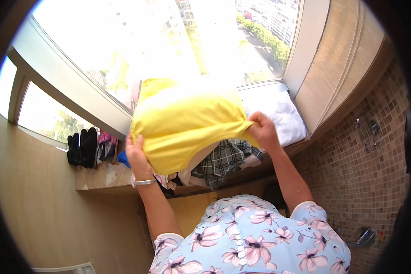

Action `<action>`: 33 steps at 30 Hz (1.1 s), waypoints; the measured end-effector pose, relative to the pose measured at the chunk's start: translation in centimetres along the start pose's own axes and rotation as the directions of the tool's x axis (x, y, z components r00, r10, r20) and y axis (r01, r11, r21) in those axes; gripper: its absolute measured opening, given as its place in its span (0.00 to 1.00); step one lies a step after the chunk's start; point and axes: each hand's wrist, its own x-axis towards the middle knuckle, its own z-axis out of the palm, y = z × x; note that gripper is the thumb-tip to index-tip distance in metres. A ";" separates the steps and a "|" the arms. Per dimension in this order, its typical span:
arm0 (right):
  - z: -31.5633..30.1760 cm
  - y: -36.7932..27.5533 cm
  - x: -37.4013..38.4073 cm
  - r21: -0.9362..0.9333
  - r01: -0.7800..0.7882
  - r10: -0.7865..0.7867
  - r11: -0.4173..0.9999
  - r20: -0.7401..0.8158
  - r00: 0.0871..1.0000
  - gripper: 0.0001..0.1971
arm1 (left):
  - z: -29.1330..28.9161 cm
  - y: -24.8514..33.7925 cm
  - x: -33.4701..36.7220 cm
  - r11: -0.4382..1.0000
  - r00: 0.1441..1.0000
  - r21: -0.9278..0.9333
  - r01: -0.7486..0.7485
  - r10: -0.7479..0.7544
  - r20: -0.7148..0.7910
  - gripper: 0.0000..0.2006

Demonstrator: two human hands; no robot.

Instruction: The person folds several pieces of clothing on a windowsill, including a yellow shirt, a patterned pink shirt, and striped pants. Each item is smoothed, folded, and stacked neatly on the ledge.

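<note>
A yellow garment (192, 118) is stretched between my two hands in front of the window; a curved edge runs along its near side. My left hand (137, 157), with a silver bangle at the wrist, grips its left edge. My right hand (263, 131) is closed on its right edge, the fingers bunched in the cloth. Under the garment, a dark plaid cloth (226, 160) hangs over the ledge among other clothes, partly hidden. White folded cloth (285, 118) lies beside my right hand.
Black shoes (83, 147) stand on the stone ledge (100, 177) at the left, next to pink patterned footwear (107, 148). A large window (260, 36) is behind the ledge. On the right, a mosaic-tiled wall (338, 173) carries a metal fitting (367, 132) and a tap (364, 237).
</note>
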 end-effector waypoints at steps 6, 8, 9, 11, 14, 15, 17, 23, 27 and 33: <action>1.1 7.8 -6.8 -0.687 -0.038 0.120 0.726 0.073 0.990 0.10 | -9.8 -13.6 -4.1 0.841 0.965 0.473 0.262 -0.220 -0.142 0.22; 1.2 8.1 -7.1 -0.758 -0.056 0.166 0.649 0.069 0.984 0.10 | -9.9 -14.1 -5.2 0.859 0.948 0.400 0.318 -0.296 -0.117 0.21; 1.4 7.7 -7.2 -0.797 -0.051 0.195 0.602 0.085 0.977 0.10 | -9.6 -14.3 -6.1 0.862 0.935 0.363 0.353 -0.339 -0.106 0.20; 1.8 6.7 -7.2 -0.861 -0.022 0.246 0.508 0.120 0.962 0.10 | -9.3 -13.7 -6.0 0.836 0.919 0.390 0.386 -0.384 -0.085 0.16; 3.7 4.0 -6.6 -0.853 0.090 0.177 0.515 0.208 0.962 0.12 | -9.8 -13.7 -6.3 0.793 0.917 0.489 0.362 -0.398 -0.035 0.10; 4.2 3.2 -6.4 -0.837 0.125 0.141 0.533 0.233 0.962 0.12 | -9.1 -13.4 -6.5 0.805 0.937 0.505 0.312 -0.350 -0.021 0.08; 7.0 1.2 -5.4 -0.673 0.160 0.075 0.722 0.305 0.949 0.15 | -8.0 -12.3 -7.0 0.814 0.971 0.543 0.206 -0.241 -0.007 0.08; 17.6 -2.9 -6.2 -0.410 0.454 -0.196 0.791 0.532 0.824 0.41 | -2.7 -5.3 -10.5 0.944 0.939 0.132 0.303 -0.320 0.126 0.06; 22.9 -2.1 -8.5 -0.448 0.454 -0.269 0.770 0.417 0.868 0.38 | -3.6 -5.1 -9.8 0.905 0.878 0.100 0.413 -0.425 0.219 0.06; 24.6 0.2 -8.4 -0.423 0.419 -0.326 0.803 0.276 0.904 0.14 | -5.6 -9.4 -2.2 0.862 0.819 0.125 0.491 -0.506 0.271 0.12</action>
